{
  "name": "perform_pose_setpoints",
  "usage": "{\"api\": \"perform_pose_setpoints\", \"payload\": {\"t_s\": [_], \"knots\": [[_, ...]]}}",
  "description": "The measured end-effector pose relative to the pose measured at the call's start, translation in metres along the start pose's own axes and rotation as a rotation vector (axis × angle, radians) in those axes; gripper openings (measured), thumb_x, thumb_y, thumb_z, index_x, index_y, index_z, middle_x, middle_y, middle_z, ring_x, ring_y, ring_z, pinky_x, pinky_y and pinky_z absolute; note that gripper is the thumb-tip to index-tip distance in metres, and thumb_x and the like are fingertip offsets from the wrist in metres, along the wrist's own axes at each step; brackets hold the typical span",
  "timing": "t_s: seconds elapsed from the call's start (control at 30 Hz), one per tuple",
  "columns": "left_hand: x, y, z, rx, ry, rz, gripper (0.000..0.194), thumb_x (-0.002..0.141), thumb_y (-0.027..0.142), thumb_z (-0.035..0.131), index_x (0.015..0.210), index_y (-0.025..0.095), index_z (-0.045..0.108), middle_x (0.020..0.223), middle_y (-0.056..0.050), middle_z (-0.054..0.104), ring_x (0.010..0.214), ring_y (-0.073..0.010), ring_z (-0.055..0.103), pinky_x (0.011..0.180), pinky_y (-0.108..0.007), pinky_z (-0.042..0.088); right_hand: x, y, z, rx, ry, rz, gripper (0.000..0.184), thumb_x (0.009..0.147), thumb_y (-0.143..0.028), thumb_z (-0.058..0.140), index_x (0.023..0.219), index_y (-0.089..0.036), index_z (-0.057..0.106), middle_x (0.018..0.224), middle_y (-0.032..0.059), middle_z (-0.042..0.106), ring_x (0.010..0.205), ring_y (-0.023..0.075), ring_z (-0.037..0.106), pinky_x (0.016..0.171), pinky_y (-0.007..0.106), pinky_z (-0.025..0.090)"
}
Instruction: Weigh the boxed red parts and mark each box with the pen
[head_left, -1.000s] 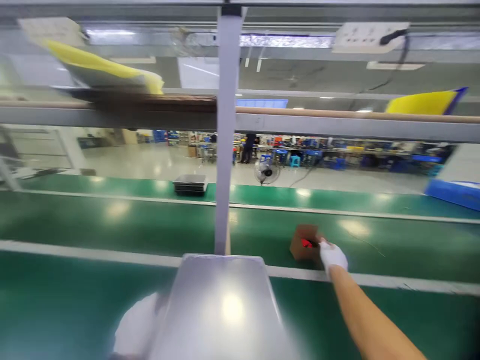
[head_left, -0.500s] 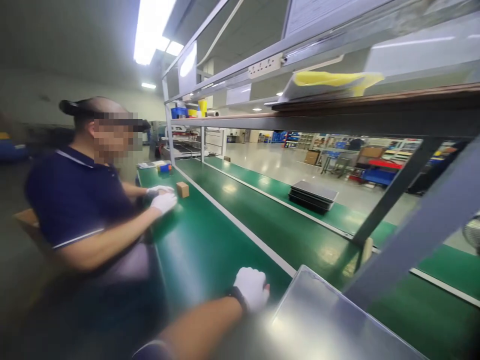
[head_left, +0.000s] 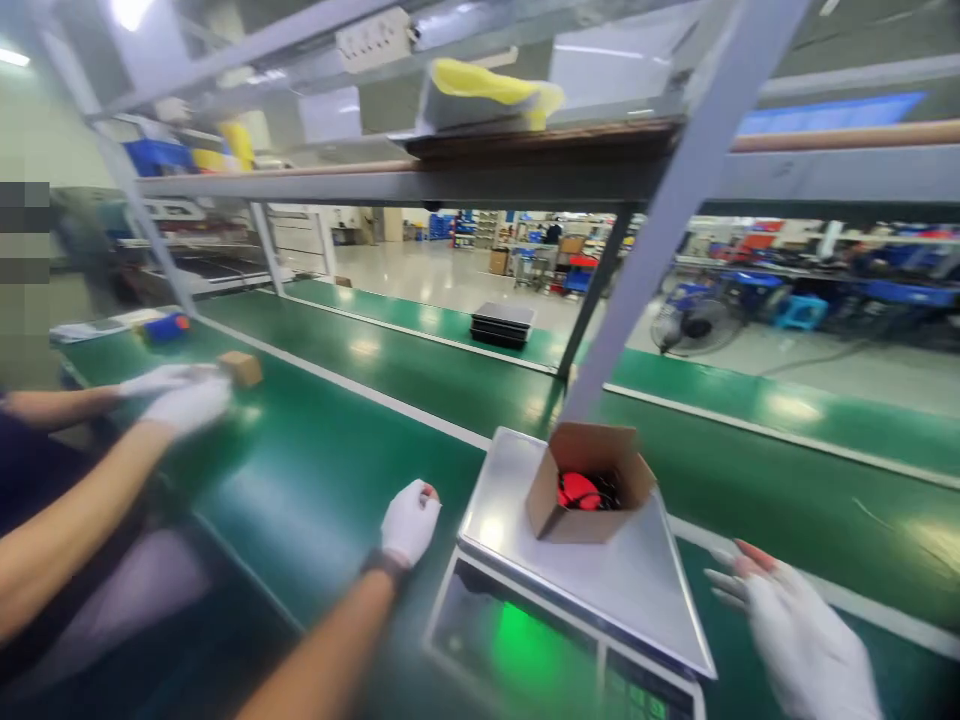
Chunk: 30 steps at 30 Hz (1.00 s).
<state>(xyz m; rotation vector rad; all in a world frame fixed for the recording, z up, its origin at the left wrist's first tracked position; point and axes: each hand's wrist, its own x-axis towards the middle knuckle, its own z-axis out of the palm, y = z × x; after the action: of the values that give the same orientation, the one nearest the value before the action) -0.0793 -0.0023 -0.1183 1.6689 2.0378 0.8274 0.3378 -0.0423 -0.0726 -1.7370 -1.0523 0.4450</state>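
My left hand, white-gloved with a dark band at the wrist, is curled closed over the green bench, just left of the weighing scale. Whatever its fingers may hold is hidden. At the right of the scale, my right hand is open, its gloved fingers stretched toward the scale and apart from it. On the metal pan stands an open cardboard box, upright. Inside the box lie a red item and black cable-like pieces. The scale's green display is lit but too blurred to read.
At the left, a co-worker's gloved hands are beside a small cardboard box. A stack of dark flat panels lies on the far green strip. A slanted metal post and a shelf stand over the bench.
My view has swung right, bringing the whole scale, the open box on it and my right hand into sight. My left hand stays closed beside the scale.
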Motion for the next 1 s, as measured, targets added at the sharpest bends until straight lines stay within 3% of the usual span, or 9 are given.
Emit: {"api": "perform_pose_setpoints", "payload": {"t_s": [0.17,0.27,0.33,0.43,0.57,0.7,0.83,0.9,1.0], "knots": [[-0.034,-0.020,-0.002,-0.241,-0.010,-0.044,0.021,0.084,0.036,0.042,0.083,0.019,0.054,0.074,0.000,0.061,0.071,-0.0152,0.056,0.066,-0.025,0.041,-0.044,0.038,0.004,-0.034,0.032,0.178,0.056,0.074,-0.045,0.049,0.118,-0.012,0.055,0.097,0.0126,0.066,0.078,0.0233,0.064,0.081,0.039,0.050],[-0.040,-0.024,-0.003,-0.388,0.000,-0.083,0.025,0.080,0.042,0.048,0.084,0.019,0.056,0.076,-0.001,0.062,0.072,-0.0173,0.057,0.068,-0.027,0.042,-0.052,0.052,0.008,0.090,0.087,0.163,0.061,0.077,-0.054,0.048,0.121,-0.013,0.052,0.093,0.0099,0.066,0.069,0.0188,0.062,0.069,0.033,0.051],[-0.038,-0.026,-0.004,-0.435,0.012,-0.108,0.029,0.078,0.046,0.051,0.085,0.018,0.057,0.077,-0.002,0.062,0.073,-0.0182,0.057,0.068,-0.028,0.042,-0.049,0.055,0.006,0.030,0.120,0.179,0.057,0.078,-0.059,0.047,0.105,-0.011,0.062,0.078,0.0082,0.066,0.062,0.0182,0.059,0.060,0.030,0.048],[-0.031,-0.030,-0.009,-0.524,0.008,-0.123,0.036,0.076,0.050,0.053,0.085,0.016,0.059,0.078,-0.003,0.063,0.072,-0.0178,0.056,0.068,-0.028,0.042,-0.041,0.049,0.000,-0.078,0.170,0.211,0.055,0.079,-0.062,0.045,0.079,-0.011,0.066,0.062,0.0063,0.060,0.055,0.0179,0.054,0.053,0.029,0.043],[-0.022,-0.024,-0.026,-0.630,-0.003,-0.148,0.041,0.077,0.055,0.052,0.085,0.015,0.059,0.077,-0.004,0.062,0.068,-0.0153,0.055,0.064,-0.026,0.042,-0.040,0.011,-0.011,0.084,0.201,0.143,0.047,0.079,-0.058,0.053,0.078,-0.013,0.062,0.059,0.0023,0.055,0.051,0.0140,0.049,0.048,0.025,0.039],[-0.023,0.034,-0.055,-0.616,0.045,-0.002,0.039,0.079,0.054,0.051,0.086,0.016,0.059,0.079,-0.003,0.063,0.072,-0.0154,0.056,0.066,-0.026,0.042,-0.053,-0.064,-0.017,0.192,0.142,-0.130,0.037,0.082,-0.053,0.056,0.082,-0.016,0.060,0.064,0.0017,0.057,0.054,0.0138,0.053,0.050,0.024,0.042],[-0.035,0.122,-0.070,-0.483,-0.096,0.301,0.038,0.077,0.056,0.054,0.078,0.018,0.056,0.071,0.001,0.060,0.068,-0.0144,0.053,0.063,-0.024,0.039,-0.071,-0.134,0.000,0.098,-0.106,-0.590,0.025,0.086,-0.041,0.055,0.090,-0.018,0.063,0.076,0.0035,0.062,0.066,0.0158,0.058,0.061,0.026,0.046],[-0.039,0.153,-0.067,-0.377,-0.119,0.371,0.040,0.073,0.058,0.058,0.072,0.018,0.054,0.062,0.002,0.056,0.060,-0.0133,0.050,0.058,-0.023,0.035,-0.074,-0.151,0.017,0.074,-0.214,-0.714,0.021,0.087,-0.037,0.054,0.093,-0.020,0.063,0.081,0.0031,0.063,0.070,0.0158,0.059,0.064,0.025,0.046],[-0.034,0.170,-0.055,-0.355,-0.084,0.385,0.039,0.082,0.053,0.045,0.065,0.018,0.051,0.060,0.000,0.054,0.058,-0.0131,0.048,0.056,-0.024,0.033,-0.071,-0.159,0.040,0.077,-0.314,-0.753,0.018,0.090,-0.035,0.051,0.090,-0.021,0.062,0.079,0.0012,0.063,0.069,0.0146,0.059,0.065,0.025,0.046]]}}
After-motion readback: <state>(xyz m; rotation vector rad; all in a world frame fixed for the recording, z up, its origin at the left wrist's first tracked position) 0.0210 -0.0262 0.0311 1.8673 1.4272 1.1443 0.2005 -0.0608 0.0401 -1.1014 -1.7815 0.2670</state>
